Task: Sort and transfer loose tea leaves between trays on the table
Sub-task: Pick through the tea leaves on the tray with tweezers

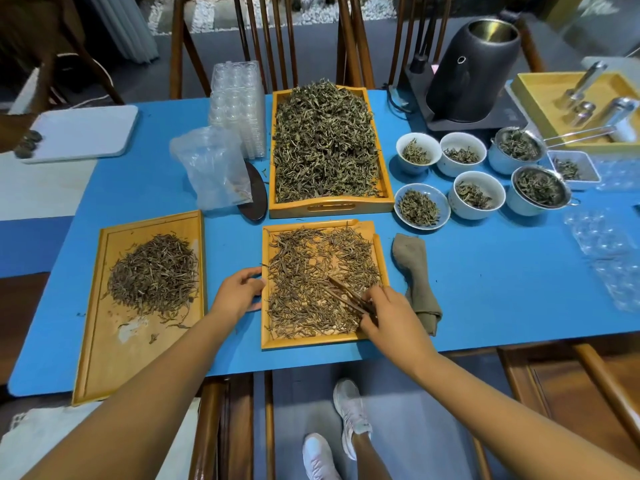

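The small shallow bamboo tray [265, 317] near the front edge of the blue-covered counter [485, 271] serves as the landmark here. A thin, spread layer of dry brown tea leaves [304, 271] covers most of its floor. The right hand [384, 317] sits over the tray's near right corner, fingers curled around a pair of slim brown wooden tongs [346, 292]. The tongs' long axis runs diagonally from that hand up and to the left, tips ending near the middle of the leaf layer. Whether the tips pinch any leaf cannot be told. The left hand [239, 292] rests at the tray's left rim, fingers bent against the edge as if steadying it; it holds nothing else.

Left of the tray, just beside it, lies a longer flat bamboo tray [97, 358] bearing a mounded pile of similar brown leaves [154, 275]. Beyond the small tray stands a deep handled wooden tray [332, 206] heaped with greener leaves [325, 140]. A folded grey-brown cloth [415, 278] lies right of it.

Judging by this, the sorted leaves would travel leftward, across the left hand, so the tongs must lift over the rim on that side.
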`<state>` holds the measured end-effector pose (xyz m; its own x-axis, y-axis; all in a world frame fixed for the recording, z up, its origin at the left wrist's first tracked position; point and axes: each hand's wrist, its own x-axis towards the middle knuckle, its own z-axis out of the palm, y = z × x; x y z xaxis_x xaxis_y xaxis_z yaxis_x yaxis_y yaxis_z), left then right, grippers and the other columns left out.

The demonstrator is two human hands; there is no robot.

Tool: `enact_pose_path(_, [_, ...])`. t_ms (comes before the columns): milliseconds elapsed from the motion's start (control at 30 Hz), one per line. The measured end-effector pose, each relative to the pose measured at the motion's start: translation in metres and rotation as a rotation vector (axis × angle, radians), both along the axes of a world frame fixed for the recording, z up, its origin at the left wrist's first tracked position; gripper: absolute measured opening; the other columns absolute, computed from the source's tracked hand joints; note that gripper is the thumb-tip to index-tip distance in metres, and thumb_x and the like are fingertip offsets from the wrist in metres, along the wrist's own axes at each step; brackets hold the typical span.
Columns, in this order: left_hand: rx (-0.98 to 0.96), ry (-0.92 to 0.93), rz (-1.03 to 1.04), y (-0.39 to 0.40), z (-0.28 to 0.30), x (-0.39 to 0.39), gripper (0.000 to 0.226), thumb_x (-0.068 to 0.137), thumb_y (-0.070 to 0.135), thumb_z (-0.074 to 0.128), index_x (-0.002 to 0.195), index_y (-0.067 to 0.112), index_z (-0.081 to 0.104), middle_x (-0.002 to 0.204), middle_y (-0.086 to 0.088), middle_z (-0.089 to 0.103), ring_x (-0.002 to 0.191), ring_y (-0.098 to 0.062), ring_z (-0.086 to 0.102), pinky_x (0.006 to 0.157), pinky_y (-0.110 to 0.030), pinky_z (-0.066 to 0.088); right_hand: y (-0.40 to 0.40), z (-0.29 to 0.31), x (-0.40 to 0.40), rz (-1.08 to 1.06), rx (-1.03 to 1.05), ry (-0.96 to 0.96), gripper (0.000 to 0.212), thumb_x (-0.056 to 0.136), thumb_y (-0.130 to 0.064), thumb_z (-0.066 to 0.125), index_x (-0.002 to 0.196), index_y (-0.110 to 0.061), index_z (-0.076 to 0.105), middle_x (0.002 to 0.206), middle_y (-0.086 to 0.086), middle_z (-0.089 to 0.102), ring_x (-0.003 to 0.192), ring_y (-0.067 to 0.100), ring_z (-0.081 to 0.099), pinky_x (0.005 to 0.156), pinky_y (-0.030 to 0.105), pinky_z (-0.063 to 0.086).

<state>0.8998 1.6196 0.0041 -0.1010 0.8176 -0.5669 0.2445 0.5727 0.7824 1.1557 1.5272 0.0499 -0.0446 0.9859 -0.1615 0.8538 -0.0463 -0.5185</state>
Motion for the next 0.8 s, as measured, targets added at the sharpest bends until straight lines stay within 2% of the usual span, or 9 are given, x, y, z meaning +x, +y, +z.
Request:
enact_pose_path(133, [0.0, 0.011, -0.004, 0.0, 0.001, 0.0, 0.035, 0.095, 0.009, 0.054, 0.13, 0.011, 0.055, 0.087, 0.0, 0.058, 0.082, -0.014, 0.058, 0.067, -0.026, 0.053, -0.007, -0.001, 0.004, -0.001, -0.022, -0.018, 0.021, 0.089, -0.016, 0.049, 0.109, -0.01, 0.048, 0.103, 0.006, 0.049, 0.099, 0.023, 0.045, 0.078, 0.029, 0.036])
enact_pose_path(200, [-0.003, 0.01, -0.004, 0.001, 0.0, 0.0, 0.036, 0.095, 0.008, 0.054, 0.131, 0.01, 0.054, 0.091, -0.003, 0.058, 0.083, -0.015, 0.058, 0.071, -0.029, 0.053, -0.015, -0.002, 0.009, -0.014, -0.001, -0.01, 0.02, 0.09, -0.017, 0.049, 0.108, -0.011, 0.049, 0.101, 0.005, 0.049, 0.097, 0.022, 0.046, 0.076, 0.028, 0.035])
enact_pose_path(300, [-0.007, 0.009, -0.004, 0.001, 0.0, 0.0, 0.036, 0.095, 0.008, 0.054, 0.13, 0.011, 0.054, 0.086, -0.001, 0.058, 0.083, -0.016, 0.058, 0.074, -0.031, 0.053, -0.029, -0.003, 0.014, 0.035, 0.003, -0.006, 0.021, 0.09, -0.02, 0.049, 0.111, -0.015, 0.049, 0.104, 0.004, 0.05, 0.098, 0.02, 0.045, 0.079, 0.027, 0.038])
enact_pose_path(400, [-0.011, 0.001, 0.0, 0.001, 0.0, 0.0, 0.035, 0.095, 0.008, 0.054, 0.13, 0.011, 0.054, 0.086, -0.001, 0.058, 0.085, -0.017, 0.058, 0.07, -0.028, 0.052, -0.038, -0.005, 0.012, 0.111, -0.027, -0.044, 0.023, 0.09, -0.021, 0.049, 0.112, -0.015, 0.049, 0.109, 0.004, 0.049, 0.102, 0.022, 0.045, 0.083, 0.032, 0.043])
enact_pose_path(533, [-0.013, 0.002, 0.001, 0.0, 0.001, 0.0, 0.035, 0.095, 0.009, 0.054, 0.13, 0.011, 0.054, 0.085, -0.001, 0.058, 0.081, -0.014, 0.058, 0.068, -0.027, 0.052, -0.04, -0.007, 0.008, 0.143, -0.02, -0.048, 0.022, 0.09, -0.023, 0.048, 0.111, -0.018, 0.048, 0.109, 0.002, 0.048, 0.103, 0.02, 0.044, 0.079, 0.032, 0.044])
enact_pose_path(667, [-0.015, -0.002, 0.004, 0.0, 0.003, 0.0, 0.036, 0.095, 0.009, 0.055, 0.131, 0.011, 0.054, 0.094, -0.004, 0.06, 0.092, -0.02, 0.058, 0.077, -0.031, 0.052, -0.043, -0.005, 0.017, 0.094, -0.018, -0.044, 0.023, 0.091, -0.024, 0.049, 0.113, -0.018, 0.048, 0.11, 0.002, 0.049, 0.103, 0.019, 0.044, 0.08, 0.03, 0.044])
enact_pose_path(800, [-0.022, -0.012, 0.004, -0.001, 0.004, 0.0, 0.035, 0.095, 0.008, 0.054, 0.131, 0.009, 0.054, 0.1, -0.008, 0.06, 0.094, -0.021, 0.058, 0.078, -0.032, 0.052, -0.051, -0.002, 0.04, 0.066, -0.032, -0.087, 0.024, 0.091, -0.025, 0.049, 0.115, -0.019, 0.048, 0.109, 0.001, 0.049, 0.101, 0.019, 0.045, 0.079, 0.028, 0.043])
